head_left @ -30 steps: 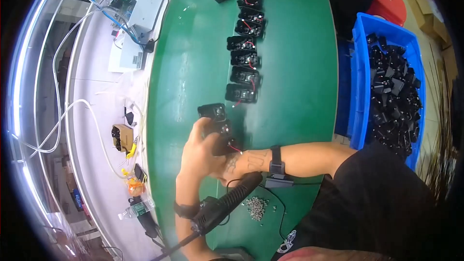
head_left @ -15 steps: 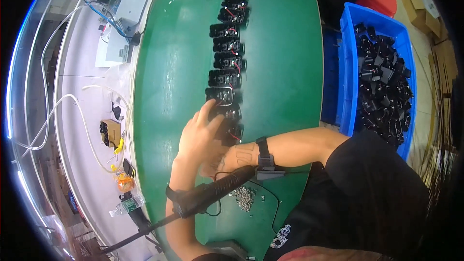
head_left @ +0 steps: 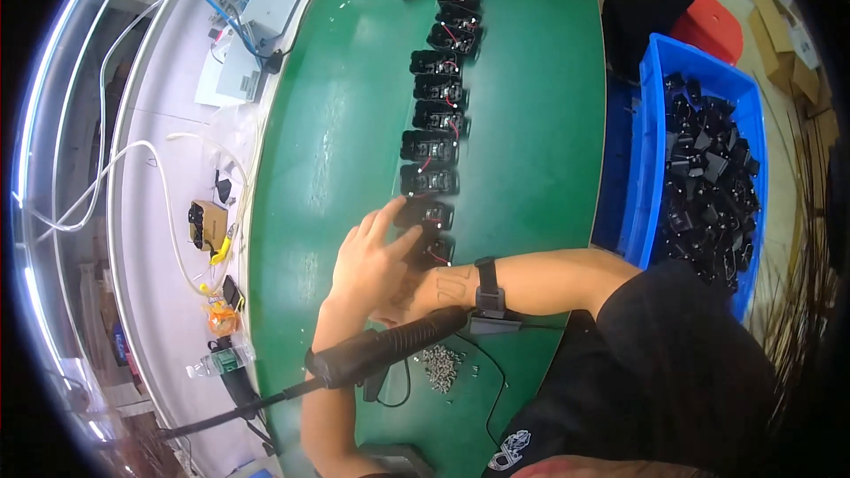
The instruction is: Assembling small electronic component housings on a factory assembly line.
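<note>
A column of small black open cases (head_left: 431,144) with red wires runs down the green table. My left hand (head_left: 363,261) is at the column's near part, its fingers stretched and spread. One fingertip points at the left end of a black case (head_left: 432,213); whether it touches I cannot tell. From the right, my right forearm (head_left: 558,279) crosses beneath my left hand, which hides most of the right hand's fingers. A black ribbed tool handle (head_left: 398,345) with a thin rod passes in front of my left wrist. Whether my right hand holds anything is hidden.
A pile of small metal screws (head_left: 440,368) lies near me beside a black cable. At right stands a blue bin (head_left: 653,115) full of black parts. A side bench (head_left: 168,204) at left bears a small cardboard box (head_left: 211,226), a bottle (head_left: 221,361) and cables.
The whole view has shifted, so the table appears further right. Relative to the column, my left fingertips have come back from one case toward the one nearer me.
</note>
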Available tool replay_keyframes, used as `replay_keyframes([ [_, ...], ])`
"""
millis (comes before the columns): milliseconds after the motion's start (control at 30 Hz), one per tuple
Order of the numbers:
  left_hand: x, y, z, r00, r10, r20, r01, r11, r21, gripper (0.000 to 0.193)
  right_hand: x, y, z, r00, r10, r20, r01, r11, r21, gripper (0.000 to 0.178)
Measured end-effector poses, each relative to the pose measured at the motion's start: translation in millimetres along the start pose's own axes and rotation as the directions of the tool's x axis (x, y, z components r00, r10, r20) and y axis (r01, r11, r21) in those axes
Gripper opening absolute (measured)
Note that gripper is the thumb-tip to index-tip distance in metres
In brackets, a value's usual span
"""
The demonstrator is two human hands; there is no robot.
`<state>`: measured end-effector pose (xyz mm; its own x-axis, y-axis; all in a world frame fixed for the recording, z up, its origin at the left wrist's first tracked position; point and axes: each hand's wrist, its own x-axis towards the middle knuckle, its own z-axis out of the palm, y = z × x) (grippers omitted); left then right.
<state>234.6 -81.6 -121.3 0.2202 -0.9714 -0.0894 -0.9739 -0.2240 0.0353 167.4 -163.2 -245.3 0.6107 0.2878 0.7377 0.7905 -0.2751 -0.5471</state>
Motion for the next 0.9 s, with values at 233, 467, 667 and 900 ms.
replay_keyframes([
  [233,-3.5,-1.5,-6.3,1.0,0.003,-0.018,-0.001,0.997,0.081,0.049,14.3,-5.5,16.0,0.999,-0.022,0.033,0.022,1.0,0.007,0.016],
  [467,-3.8,5.0,5.2,0.999,-0.007,-0.051,0.008,1.0,0.026,0.049,15.5,-4.4,22.7,0.999,-0.01,0.033,0.01,1.0,-0.008,0.016],
  [667,-2.9,8.5,14.5,0.992,-0.019,-0.125,0.024,0.999,0.035,0.05,13.5,-1.4,29.8,0.999,0.011,0.039,-0.01,1.0,-0.013,0.016],
  [900,-3.4,39.9,-4.8,0.958,-0.267,-0.107,0.23,0.935,-0.27,0.079,7.0,7.6,24.5,0.997,0.061,0.04,-0.059,0.997,-0.046,0.016],
])
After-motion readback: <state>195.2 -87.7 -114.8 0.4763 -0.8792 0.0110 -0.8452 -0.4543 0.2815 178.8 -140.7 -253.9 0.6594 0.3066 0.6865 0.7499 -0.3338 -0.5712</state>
